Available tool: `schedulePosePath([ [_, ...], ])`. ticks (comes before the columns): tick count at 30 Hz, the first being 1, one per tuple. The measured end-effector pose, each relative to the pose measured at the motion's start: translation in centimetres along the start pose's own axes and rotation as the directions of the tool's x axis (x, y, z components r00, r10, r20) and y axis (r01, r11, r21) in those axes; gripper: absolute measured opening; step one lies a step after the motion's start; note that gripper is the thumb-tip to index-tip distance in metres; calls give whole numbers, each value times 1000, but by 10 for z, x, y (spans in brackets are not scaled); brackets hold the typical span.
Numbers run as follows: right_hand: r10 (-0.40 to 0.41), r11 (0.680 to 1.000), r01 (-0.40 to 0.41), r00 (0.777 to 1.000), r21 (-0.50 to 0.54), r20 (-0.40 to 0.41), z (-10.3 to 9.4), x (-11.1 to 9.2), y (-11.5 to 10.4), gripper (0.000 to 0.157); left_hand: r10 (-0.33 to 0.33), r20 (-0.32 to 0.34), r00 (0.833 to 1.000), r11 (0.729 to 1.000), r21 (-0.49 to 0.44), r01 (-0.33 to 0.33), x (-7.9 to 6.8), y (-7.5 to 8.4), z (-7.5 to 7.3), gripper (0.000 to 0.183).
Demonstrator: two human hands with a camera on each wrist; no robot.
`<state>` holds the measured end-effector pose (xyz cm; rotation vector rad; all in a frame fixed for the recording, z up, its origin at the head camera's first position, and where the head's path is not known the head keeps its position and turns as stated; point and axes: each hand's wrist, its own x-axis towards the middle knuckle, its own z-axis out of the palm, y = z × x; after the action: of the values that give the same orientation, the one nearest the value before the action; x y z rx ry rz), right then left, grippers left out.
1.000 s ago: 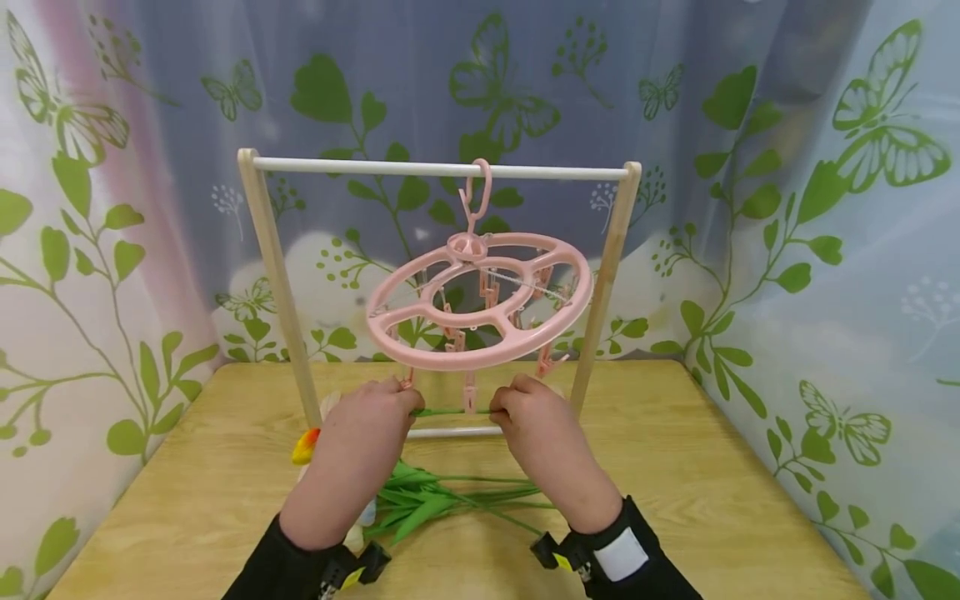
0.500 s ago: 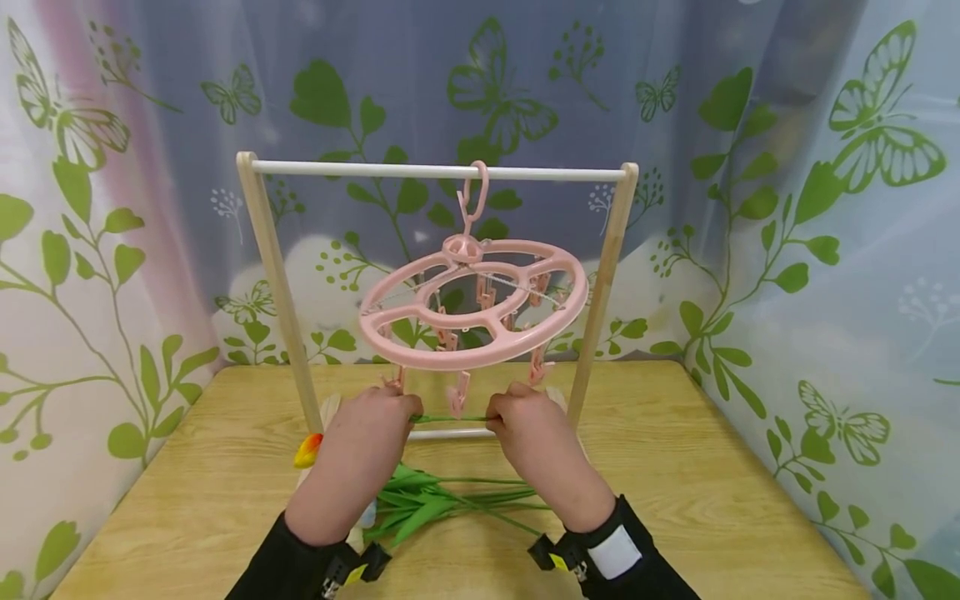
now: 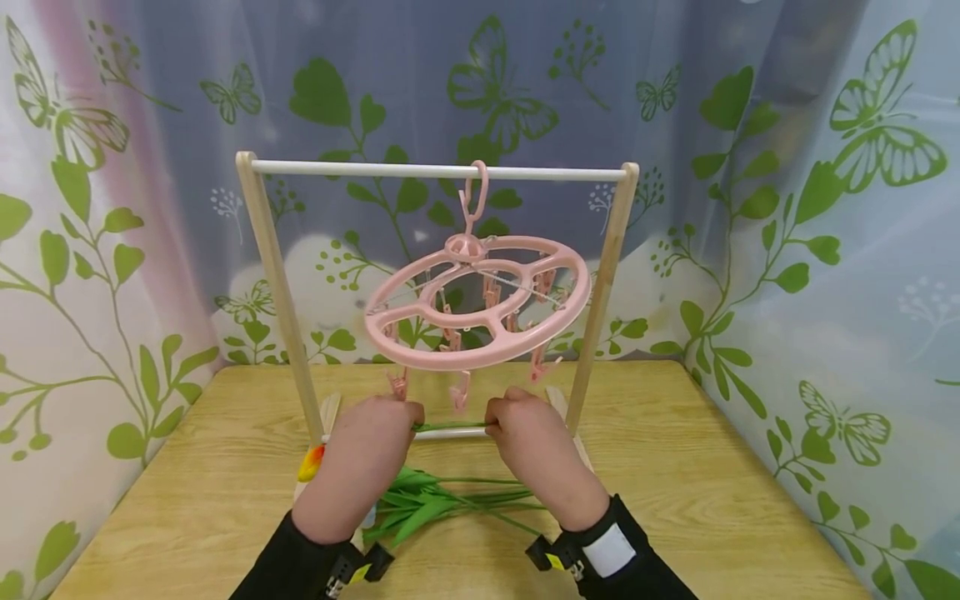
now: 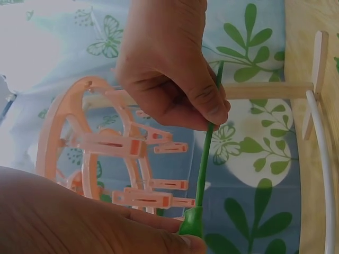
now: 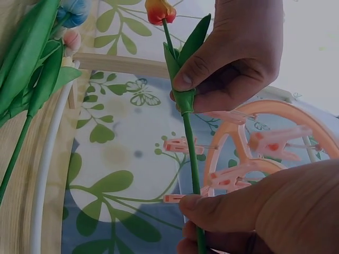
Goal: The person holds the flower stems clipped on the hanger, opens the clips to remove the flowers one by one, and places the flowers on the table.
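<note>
An artificial tulip (image 5: 189,143) with a red-and-yellow head lies roughly level across both hands. My left hand (image 3: 371,450) pinches it at the base of its leaves, and the flower head (image 3: 311,463) sticks out on the left. My right hand (image 3: 536,450) grips the stem further along, thumb against fingers, with the thin tip poking past it in the left wrist view. Just above the stem hangs a pink round clip hanger (image 3: 457,360). Several of its pink clips (image 3: 461,390) dangle close over the hands, and none holds the tulip.
A wooden rack (image 3: 600,317) carries the hanger on its white top bar (image 3: 360,169); a white lower bar (image 3: 450,432) runs behind the hands. Below them, more green-stemmed tulips (image 3: 420,504) lie on the wooden table (image 3: 675,483), with blue (image 5: 74,13) and pink heads (image 5: 71,39).
Both hands have sunk a little with the tulip, away from the clips. The hanger swung slightly left, then back right.
</note>
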<state>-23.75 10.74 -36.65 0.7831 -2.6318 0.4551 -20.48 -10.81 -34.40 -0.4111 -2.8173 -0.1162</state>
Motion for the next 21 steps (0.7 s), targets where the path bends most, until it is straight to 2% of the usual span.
schedulePosePath([
  [6,4,1000,-3,1000,-19,8,2,0,1,10,-12,12,1000,1000,6,12,1,1,3,18],
  [13,29,997,-27,999,-67,34,6,0,1,12,-19,68,997,999,37,17,0,2,9,21],
  [21,16,997,-12,998,-81,55,12,-1,2,9,-29,78,997,1000,7,28,1,2,16,24],
])
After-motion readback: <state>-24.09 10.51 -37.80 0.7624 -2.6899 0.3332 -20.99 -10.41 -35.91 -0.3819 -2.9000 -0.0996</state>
